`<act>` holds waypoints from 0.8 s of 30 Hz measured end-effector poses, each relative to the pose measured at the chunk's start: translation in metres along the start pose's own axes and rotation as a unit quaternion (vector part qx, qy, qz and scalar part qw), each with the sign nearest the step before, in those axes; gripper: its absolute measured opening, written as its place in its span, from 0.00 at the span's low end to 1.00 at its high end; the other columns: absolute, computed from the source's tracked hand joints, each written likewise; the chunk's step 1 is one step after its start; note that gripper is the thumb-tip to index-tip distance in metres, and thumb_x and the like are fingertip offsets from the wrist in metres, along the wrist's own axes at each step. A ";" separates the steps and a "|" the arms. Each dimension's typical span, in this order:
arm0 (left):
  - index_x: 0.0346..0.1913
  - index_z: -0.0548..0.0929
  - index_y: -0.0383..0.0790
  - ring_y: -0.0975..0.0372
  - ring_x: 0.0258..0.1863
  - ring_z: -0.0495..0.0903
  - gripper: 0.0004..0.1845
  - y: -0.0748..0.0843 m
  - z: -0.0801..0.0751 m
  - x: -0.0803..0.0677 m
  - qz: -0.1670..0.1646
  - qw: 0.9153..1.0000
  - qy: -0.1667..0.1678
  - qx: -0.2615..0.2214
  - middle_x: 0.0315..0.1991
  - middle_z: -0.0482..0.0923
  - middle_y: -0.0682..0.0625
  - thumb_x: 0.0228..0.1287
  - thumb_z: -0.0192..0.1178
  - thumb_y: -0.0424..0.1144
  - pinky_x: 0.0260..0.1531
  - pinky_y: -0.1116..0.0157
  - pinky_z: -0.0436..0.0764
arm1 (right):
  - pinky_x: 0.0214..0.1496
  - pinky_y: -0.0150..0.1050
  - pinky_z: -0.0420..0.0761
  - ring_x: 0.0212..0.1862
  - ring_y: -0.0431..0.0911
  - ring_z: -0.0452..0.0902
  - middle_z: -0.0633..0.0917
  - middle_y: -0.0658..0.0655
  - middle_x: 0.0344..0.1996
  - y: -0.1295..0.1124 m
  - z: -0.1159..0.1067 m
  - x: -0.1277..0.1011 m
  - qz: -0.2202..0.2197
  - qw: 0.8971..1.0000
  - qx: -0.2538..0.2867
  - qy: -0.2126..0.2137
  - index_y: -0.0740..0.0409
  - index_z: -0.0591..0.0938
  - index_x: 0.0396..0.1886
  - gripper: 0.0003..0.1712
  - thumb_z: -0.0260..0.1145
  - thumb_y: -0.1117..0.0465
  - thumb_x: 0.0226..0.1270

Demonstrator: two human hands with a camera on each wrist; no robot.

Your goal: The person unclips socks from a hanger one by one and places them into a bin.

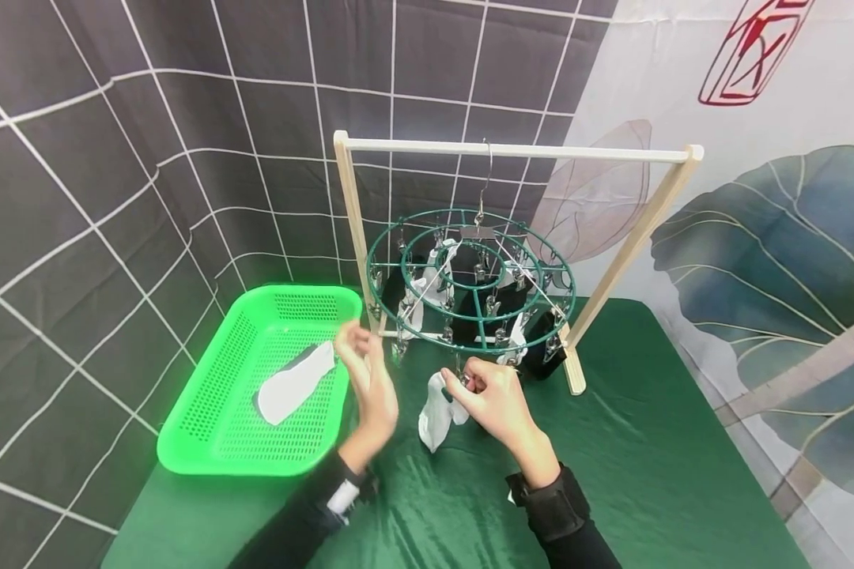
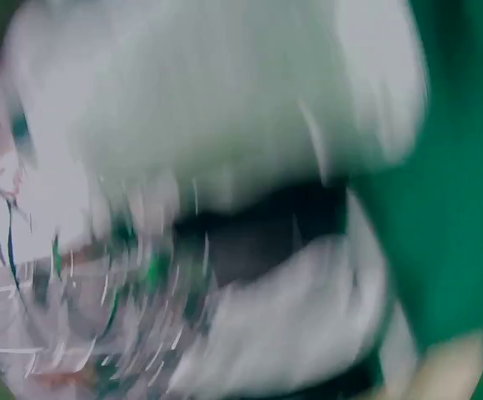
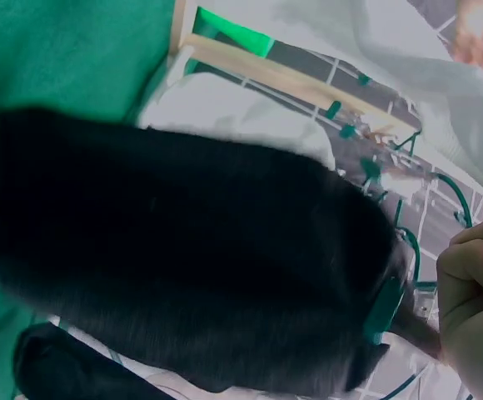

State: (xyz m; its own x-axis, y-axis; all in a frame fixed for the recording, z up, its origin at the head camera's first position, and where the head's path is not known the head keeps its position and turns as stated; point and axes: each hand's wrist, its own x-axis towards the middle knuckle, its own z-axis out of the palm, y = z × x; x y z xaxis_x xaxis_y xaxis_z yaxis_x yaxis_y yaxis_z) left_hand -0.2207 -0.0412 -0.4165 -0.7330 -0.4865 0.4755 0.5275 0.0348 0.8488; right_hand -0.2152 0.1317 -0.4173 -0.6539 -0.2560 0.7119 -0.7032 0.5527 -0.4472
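Note:
At the front of a round green drying rack, my right hand pinches a white sock by its upper edge. A small metal clip is right at those fingertips. The right wrist view has the curled right fingers beside the white cloth, with a large black sock hanging in front. My left hand hovers over the near right rim of a green basket, fingers loosely bent and holding nothing. Inside the basket lies another white sock. Motion blurs the left wrist view.
The rack hangs by a metal hook from a wooden frame. Several white and black socks hang from its clips. A leg of the frame stands on the green cloth at right; a grid-patterned curtain is behind.

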 end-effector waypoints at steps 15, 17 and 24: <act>0.50 0.77 0.25 0.53 0.42 0.79 0.35 -0.056 -0.014 -0.054 -0.300 0.903 -0.304 0.043 0.43 0.80 0.36 0.77 0.26 0.52 0.49 0.57 0.74 | 0.17 0.26 0.54 0.14 0.33 0.53 0.61 0.42 0.11 0.012 -0.002 -0.003 0.010 1.000 0.007 0.005 0.48 0.66 0.13 0.22 0.67 0.58 0.60; 0.47 0.77 0.25 0.60 0.31 0.77 0.32 -0.057 -0.016 -0.056 -0.276 0.902 -0.330 0.028 0.33 0.78 0.42 0.78 0.27 0.49 0.36 0.64 0.76 | 0.17 0.27 0.54 0.15 0.34 0.54 0.61 0.42 0.11 0.014 -0.003 -0.003 0.011 1.000 0.003 0.013 0.48 0.65 0.12 0.22 0.67 0.58 0.59; 0.47 0.77 0.22 0.70 0.22 0.77 0.16 -0.030 -0.021 -0.056 -0.213 0.892 -0.399 0.011 0.29 0.80 0.45 0.72 0.50 0.36 0.23 0.70 0.78 | 0.17 0.27 0.53 0.14 0.34 0.54 0.61 0.42 0.10 0.021 -0.004 -0.002 0.017 0.999 -0.015 0.025 0.49 0.65 0.11 0.23 0.68 0.60 0.58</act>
State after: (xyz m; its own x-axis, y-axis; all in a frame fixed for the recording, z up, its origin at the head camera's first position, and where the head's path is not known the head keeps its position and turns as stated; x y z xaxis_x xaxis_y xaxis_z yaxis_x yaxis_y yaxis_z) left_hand -0.1868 -0.0333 -0.4738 -0.9414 0.3172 0.1145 0.1263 0.0168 0.9919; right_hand -0.2274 0.1475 -0.4259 -0.6616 -0.1971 0.7235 -0.6721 0.5838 -0.4555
